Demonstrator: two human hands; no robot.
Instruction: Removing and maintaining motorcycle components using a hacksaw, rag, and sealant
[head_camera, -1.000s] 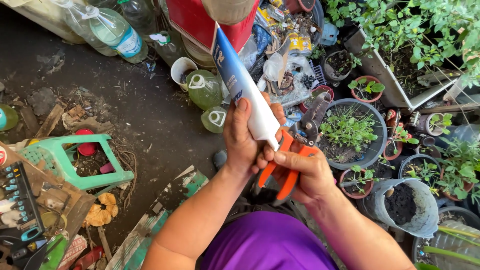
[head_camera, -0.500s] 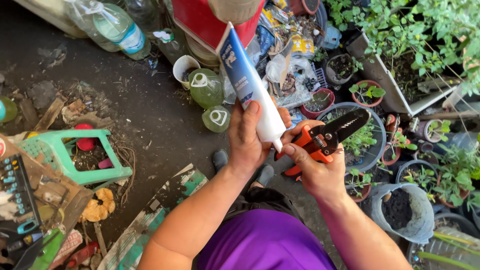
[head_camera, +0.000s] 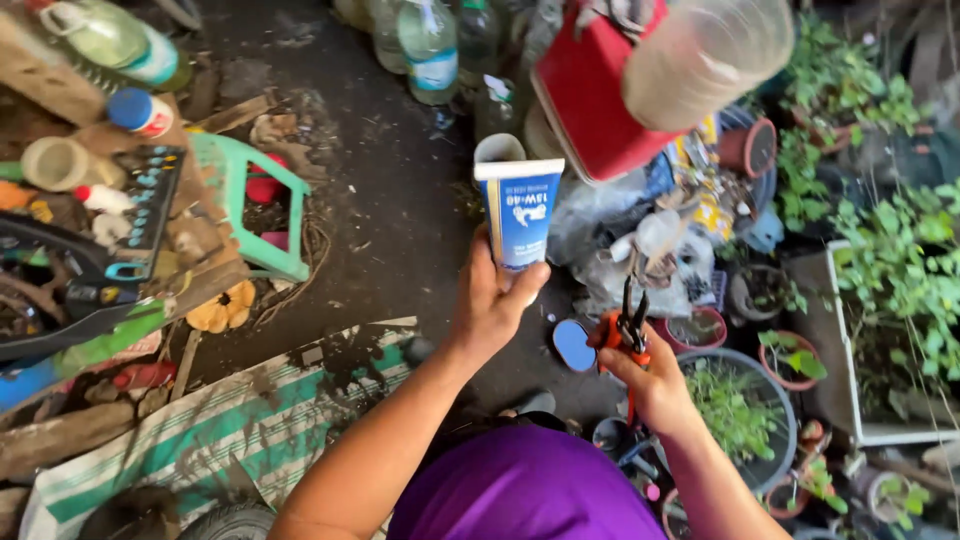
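My left hand grips a blue and white squeeze tube near its lower end, holding it upright with the flat crimped end on top. My right hand holds orange-handled pruning shears with the dark blades pointing up, just right of the tube and not touching it. A small blue oval piece sits between my two hands, by my right thumb. My purple sleeve covers the bottom of the view.
Dark dirt ground lies below. A green plastic stool lies at left beside a cluttered wooden pile. Plastic bottles stand at the top, a red container with a clear jar at upper right. Potted plants crowd the right side.
The view swung left. My left hand turned the tube from tilted to upright. My right hand swung the shears up, blades now pointing upward beside the tube.
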